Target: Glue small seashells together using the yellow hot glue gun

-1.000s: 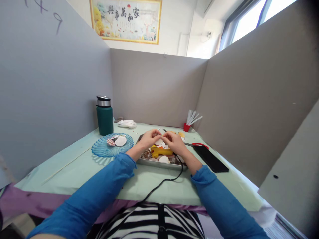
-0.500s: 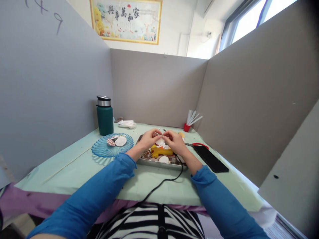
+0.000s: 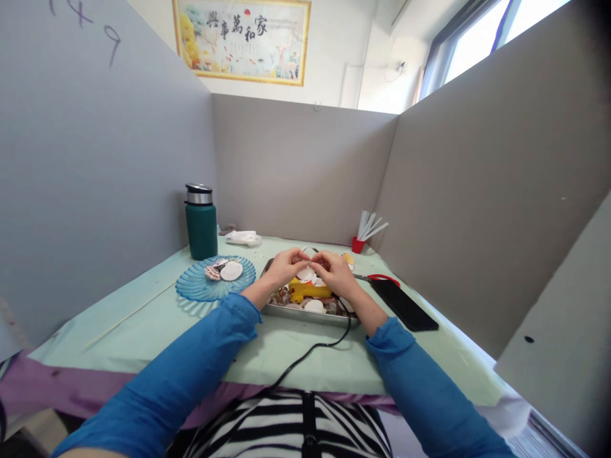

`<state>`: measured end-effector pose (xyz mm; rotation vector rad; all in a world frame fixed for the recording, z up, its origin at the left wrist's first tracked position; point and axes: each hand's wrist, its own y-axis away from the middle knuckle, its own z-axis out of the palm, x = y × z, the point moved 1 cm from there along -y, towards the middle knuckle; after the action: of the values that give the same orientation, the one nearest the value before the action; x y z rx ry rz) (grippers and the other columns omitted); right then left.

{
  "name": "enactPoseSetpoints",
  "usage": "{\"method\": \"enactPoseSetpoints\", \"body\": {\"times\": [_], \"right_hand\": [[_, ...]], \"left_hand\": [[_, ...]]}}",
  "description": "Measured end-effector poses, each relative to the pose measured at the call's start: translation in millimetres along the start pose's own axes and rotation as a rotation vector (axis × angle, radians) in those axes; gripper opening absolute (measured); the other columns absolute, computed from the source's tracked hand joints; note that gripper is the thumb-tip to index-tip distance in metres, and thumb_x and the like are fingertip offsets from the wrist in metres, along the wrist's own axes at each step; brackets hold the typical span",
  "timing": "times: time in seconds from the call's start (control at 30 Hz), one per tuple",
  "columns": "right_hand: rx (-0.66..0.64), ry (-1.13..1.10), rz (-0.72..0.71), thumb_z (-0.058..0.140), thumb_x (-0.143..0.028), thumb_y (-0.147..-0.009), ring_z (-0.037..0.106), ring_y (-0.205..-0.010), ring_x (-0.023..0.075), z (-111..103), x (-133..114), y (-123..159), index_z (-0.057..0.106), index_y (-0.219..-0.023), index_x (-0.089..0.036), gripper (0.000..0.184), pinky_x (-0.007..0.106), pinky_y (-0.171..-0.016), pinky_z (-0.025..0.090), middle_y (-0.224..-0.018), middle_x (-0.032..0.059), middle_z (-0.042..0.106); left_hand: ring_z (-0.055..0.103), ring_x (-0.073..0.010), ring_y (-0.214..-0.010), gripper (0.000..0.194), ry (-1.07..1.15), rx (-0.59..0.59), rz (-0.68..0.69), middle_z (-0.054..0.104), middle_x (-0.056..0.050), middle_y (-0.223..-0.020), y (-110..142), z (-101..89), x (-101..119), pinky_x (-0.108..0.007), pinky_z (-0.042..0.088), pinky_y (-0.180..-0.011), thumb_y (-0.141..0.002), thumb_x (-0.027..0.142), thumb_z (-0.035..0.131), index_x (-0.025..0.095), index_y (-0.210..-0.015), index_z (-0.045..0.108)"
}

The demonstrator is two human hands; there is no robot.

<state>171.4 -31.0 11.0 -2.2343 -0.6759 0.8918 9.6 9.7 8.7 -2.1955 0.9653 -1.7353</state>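
Note:
My left hand and my right hand meet fingertip to fingertip over a metal tray. Thumbs and forefingers are pinched together; a small pale bit shows between them, too small to name. Just below the fingers is a white round piece, and I cannot tell whether they touch it. A yellow glue gun lies across the tray among shells and pebbles, its black cord running over the front rim toward me. A white disc lies near the tray's front.
On the left, a blue fluted plate holds a striped shell and white discs, with a green bottle behind. Right of the tray are red-handled scissors, a black phone-like slab and a red cup of glue sticks. Grey partitions enclose three sides.
My fingertips have shifted slightly, with the left fingers drawn closer together. The tray, the glue gun and everything else stay in place.

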Motion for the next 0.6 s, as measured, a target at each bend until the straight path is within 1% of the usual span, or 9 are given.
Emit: {"method": "enactPoseSetpoints", "body": {"times": [0.27, 0.4, 0.5, 0.6], "right_hand": [[-0.012, -0.010, -0.002, 0.055, -0.033, -0.084, 0.053, -0.058, 0.0120, 0.2, 1.1, 0.1, 0.061, -0.079, -0.018, 0.017, 0.023, -0.056, 0.038, -0.068, 0.0004, 0.063], [0.001, -0.008, 0.004, 0.054, -0.033, -0.084, 0.053, -0.057, 0.0120, 0.3, 1.5, -0.1, 0.061, -0.080, -0.018, 0.017, 0.023, -0.055, 0.038, -0.067, 0.0003, 0.063], [0.012, -0.009, 0.010, 0.054, -0.033, -0.084, 0.054, -0.059, 0.0122, 0.8, 2.0, -0.2, 0.061, -0.080, -0.018, 0.017, 0.023, -0.056, 0.038, -0.069, 0.0007, 0.064], [0.023, -0.009, 0.013, 0.054, -0.032, -0.084, 0.055, -0.060, 0.0124, 1.3, 2.8, -0.4, 0.061, -0.079, -0.018, 0.017, 0.023, -0.057, 0.039, -0.070, 0.0013, 0.064]], "left_hand": [[0.051, -0.0095, -0.058, 0.016, -0.032, 0.001, 0.006, 0.059, 0.001, -0.066, -0.3, -0.7, 0.3, -0.021, 0.039, -0.055, -0.069, 0.027, 0.063, 0.013, -0.077, 0.061], [0.053, -0.0100, -0.059, 0.018, -0.027, 0.004, 0.008, 0.060, 0.000, -0.067, 0.6, 0.1, -0.1, -0.021, 0.042, -0.055, -0.071, 0.029, 0.063, 0.014, -0.081, 0.061], [0.055, -0.0108, -0.058, 0.025, -0.001, 0.017, -0.041, 0.060, 0.000, -0.067, 0.3, 0.6, -3.1, -0.021, 0.044, -0.052, -0.072, 0.032, 0.065, 0.014, -0.089, 0.061], [0.057, -0.0117, -0.058, 0.029, 0.062, 0.028, -0.097, 0.060, -0.001, -0.065, -0.1, 0.6, -5.5, -0.022, 0.047, -0.052, -0.070, 0.035, 0.069, 0.014, -0.089, 0.060]]}}
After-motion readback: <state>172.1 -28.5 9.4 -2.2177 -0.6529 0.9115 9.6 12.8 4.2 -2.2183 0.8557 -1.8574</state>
